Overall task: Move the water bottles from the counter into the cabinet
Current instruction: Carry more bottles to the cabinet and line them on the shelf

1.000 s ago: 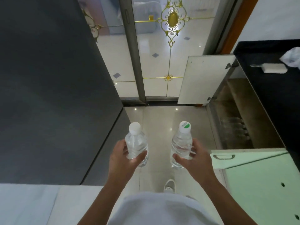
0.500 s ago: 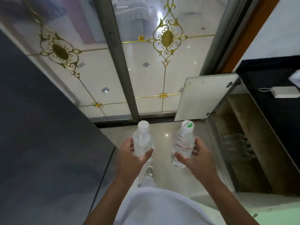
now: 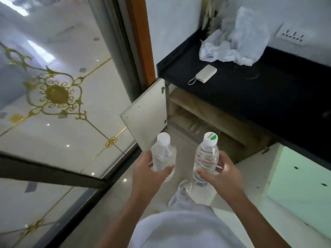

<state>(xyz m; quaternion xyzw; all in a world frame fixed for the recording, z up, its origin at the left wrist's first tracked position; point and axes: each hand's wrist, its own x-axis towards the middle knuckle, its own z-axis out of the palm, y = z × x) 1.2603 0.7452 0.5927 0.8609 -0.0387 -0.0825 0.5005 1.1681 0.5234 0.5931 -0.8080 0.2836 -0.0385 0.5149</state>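
My left hand (image 3: 148, 173) grips a clear water bottle with a plain white cap (image 3: 163, 151), held upright. In my right hand (image 3: 222, 177) is a second clear bottle (image 3: 206, 154), upright too, its white cap marked with a green patch. Both bottles hang over the floor in front of the open cabinet (image 3: 211, 119) under the black counter (image 3: 259, 90). Inside the cabinet, several bottles (image 3: 198, 127) lie dimly on the lower shelf.
The cabinet's white door (image 3: 145, 119) stands open to the left, a pale green door (image 3: 300, 178) open to the right. A white power bank (image 3: 206, 74) and a crumpled plastic bag (image 3: 234, 45) sit on the counter. A glass sliding door (image 3: 59, 97) fills the left.
My view has swung right and closer to the cabinet; the counter top and plastic bag now show. Both hands still hold their bottles at the same height.
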